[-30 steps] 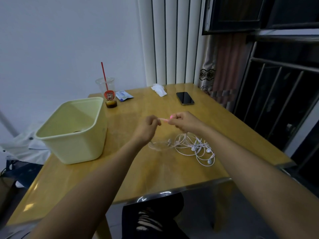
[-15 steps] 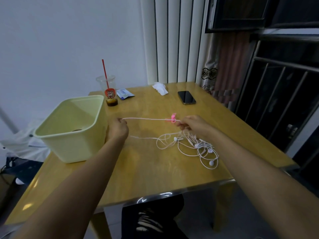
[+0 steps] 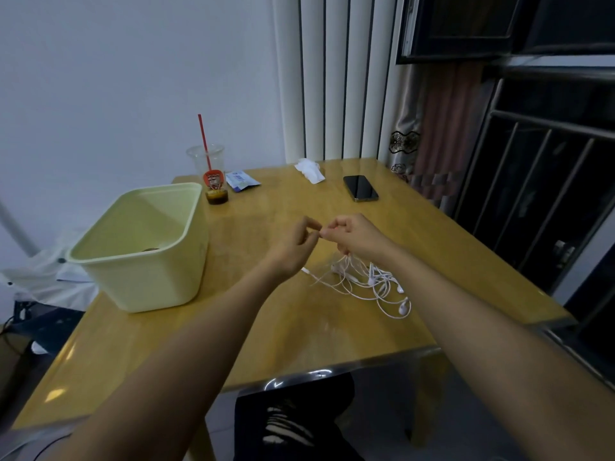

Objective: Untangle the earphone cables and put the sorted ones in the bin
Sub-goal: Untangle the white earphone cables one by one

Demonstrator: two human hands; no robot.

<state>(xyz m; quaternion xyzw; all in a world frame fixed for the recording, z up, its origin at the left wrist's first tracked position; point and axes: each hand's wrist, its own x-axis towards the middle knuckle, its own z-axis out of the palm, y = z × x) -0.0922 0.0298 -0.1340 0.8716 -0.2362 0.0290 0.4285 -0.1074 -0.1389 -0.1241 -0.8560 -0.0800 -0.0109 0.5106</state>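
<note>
Right hand (image 3: 356,237) has its grip closed over the top of the earphone cables (image 3: 362,281), whose white loops hang from under the palm down to the tabletop (image 3: 299,334). Left hand (image 3: 293,244) has thumb and forefinger pinched tip to tip against the right fingertips, apparently on one strand too thin to make out.

The cables look like one knot of loops and earbuds, lying between the middle of the tabletop and its right edge, with a plug end poking out on the knot's left. The bin (image 3: 100,257) stands at the left edge, well apart from them. No white cable shows inside it, only a small dark thing at the bottom that cannot be identified. By that reading the work is at the teasing-out step, with separating each set and dropping it in the bin all left to do.

A pale wall and white vertical slats stand behind the far edge, and a dark barred window runs along the right side. The tabletop is glossy yellow wood. A phone (image 3: 360,188) lies toward the far right corner, a cup (image 3: 213,174) with a red straw stands at the far left corner with a packet (image 3: 241,180) just beside it, and a crumpled tissue (image 3: 309,169) sits by the far edge.
</note>
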